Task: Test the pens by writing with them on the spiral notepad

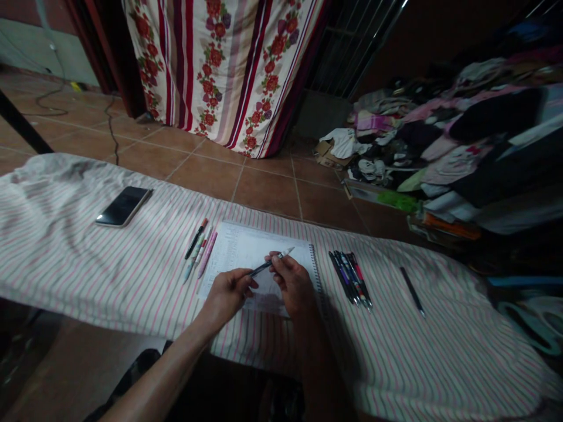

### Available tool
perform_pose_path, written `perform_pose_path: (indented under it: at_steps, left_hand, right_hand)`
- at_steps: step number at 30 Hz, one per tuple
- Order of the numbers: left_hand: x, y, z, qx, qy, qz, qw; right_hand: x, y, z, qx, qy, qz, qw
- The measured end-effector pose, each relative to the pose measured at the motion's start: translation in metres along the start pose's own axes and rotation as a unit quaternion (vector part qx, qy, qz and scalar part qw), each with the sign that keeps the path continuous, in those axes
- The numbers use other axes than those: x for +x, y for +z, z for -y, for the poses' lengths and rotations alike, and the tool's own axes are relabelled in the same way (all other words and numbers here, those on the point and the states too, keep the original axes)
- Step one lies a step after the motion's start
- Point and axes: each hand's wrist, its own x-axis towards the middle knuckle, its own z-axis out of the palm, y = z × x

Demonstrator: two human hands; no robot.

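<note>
Both my hands hold one pen [271, 262] over a spiral notebook [246, 249] that lies open on a striped cloth [88, 258]. My left hand [229, 293] pinches the pen's dark lower end. My right hand [292, 281] grips its middle, and the pale tip points up and to the right. A few pens [200, 247] lie just left of the notebook. A bundle of dark pens [350, 277] lies to its right, with a single dark pen [412, 291] further right.
A black phone [123, 206] lies on the cloth at the left. Beyond the cloth is a brown tiled floor [264, 187], a flowered hanging sheet [224, 70], and a heap of clothes and clutter [440, 140] at the right.
</note>
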Motion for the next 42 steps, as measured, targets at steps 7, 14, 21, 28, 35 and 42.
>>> perform_pose_path:
  at_steps: [7, 14, 21, 28, 35, 42]
  left_hand:
    - [-0.005, 0.0, -0.007, -0.03, -0.019, -0.045, 0.998]
    - [-0.003, -0.009, 0.002, 0.006, -0.026, -0.075, 0.997]
    - [-0.016, -0.006, -0.005, 0.126, 0.087, 0.002, 0.988]
    - [-0.035, -0.002, 0.0, 0.445, 0.21, 0.036, 0.87]
    - [-0.048, 0.001, 0.022, 0.617, 0.205, -0.02, 0.76]
    - [-0.04, -0.013, 0.011, 0.654, 0.142, -0.039, 0.742]
  right_hand:
    - [0.001, 0.013, -0.012, -0.061, -0.044, -0.018, 0.997]
    - [0.008, 0.012, -0.029, -0.329, -0.273, -0.067, 0.901]
    - [0.008, 0.011, -0.03, -0.417, -0.358, -0.019, 0.835]
    - [0.006, 0.024, -0.021, -0.241, -0.276, -0.118, 0.923]
    - [0.006, 0.046, -0.024, -0.098, -0.178, -0.086, 0.975]
    - [-0.001, 0.075, -0.039, -0.165, -0.132, 0.021, 0.977]
